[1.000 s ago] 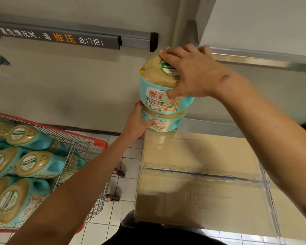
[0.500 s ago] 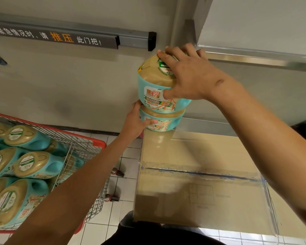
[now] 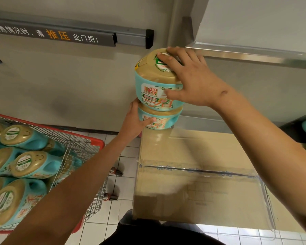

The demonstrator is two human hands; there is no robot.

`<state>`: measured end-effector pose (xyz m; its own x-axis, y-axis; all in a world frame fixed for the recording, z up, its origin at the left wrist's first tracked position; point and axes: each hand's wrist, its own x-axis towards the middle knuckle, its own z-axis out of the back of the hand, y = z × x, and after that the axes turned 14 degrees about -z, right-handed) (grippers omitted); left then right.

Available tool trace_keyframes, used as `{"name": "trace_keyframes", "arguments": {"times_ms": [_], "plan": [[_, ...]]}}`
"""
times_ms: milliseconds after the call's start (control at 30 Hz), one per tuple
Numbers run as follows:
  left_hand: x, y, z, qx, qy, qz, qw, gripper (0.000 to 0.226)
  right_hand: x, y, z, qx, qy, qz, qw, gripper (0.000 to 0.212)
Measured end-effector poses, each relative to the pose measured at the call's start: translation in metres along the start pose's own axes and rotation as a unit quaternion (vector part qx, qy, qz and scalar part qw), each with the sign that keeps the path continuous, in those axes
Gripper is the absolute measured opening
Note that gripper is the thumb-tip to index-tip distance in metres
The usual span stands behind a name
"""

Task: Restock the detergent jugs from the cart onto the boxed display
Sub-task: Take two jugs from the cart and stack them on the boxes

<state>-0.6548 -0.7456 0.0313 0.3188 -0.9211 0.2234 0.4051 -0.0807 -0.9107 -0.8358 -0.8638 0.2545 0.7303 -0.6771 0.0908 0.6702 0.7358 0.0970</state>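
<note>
Dim, even indoor light, soft shadows.
Cardboard box (image 3: 184,151) smeared by blur; steel ledge (image 3: 254,55) glints; edges bow from the wide lens.

Grey metal door push bar (image 3: 69,33): "紧急情况时,请 推压 此门把!". Upper teal-and-tan plastic detergent jug (image 3: 155,85): "Liby" label.

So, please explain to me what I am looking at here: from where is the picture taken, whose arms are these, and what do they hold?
There is no machine here. A person wears a camera on the head, which looks forward and down, so the arms are their own. At the far left corner of a cardboard box, the top jug stands on the lower jug. The right hand grips the top jug from above. The left hand holds the lower jug by its side. At the left, a wire cart holds more jugs, lying down.
</note>
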Motion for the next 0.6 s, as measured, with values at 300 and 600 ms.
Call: {"name": "trace_keyframes", "arguments": {"times_ms": [300,600], "plan": [[0.002,0.011,0.009,-0.066,0.018,0.027,0.997,0.123,-0.031,-0.019,-0.028,0.116,-0.088,-0.036,0.989,0.096],[0.0,0.011,0.014,-0.091,0.012,0.05,0.994,0.093,-0.057,-0.037,-0.079,0.306,-0.088,-0.12,0.94,0.107]]}}
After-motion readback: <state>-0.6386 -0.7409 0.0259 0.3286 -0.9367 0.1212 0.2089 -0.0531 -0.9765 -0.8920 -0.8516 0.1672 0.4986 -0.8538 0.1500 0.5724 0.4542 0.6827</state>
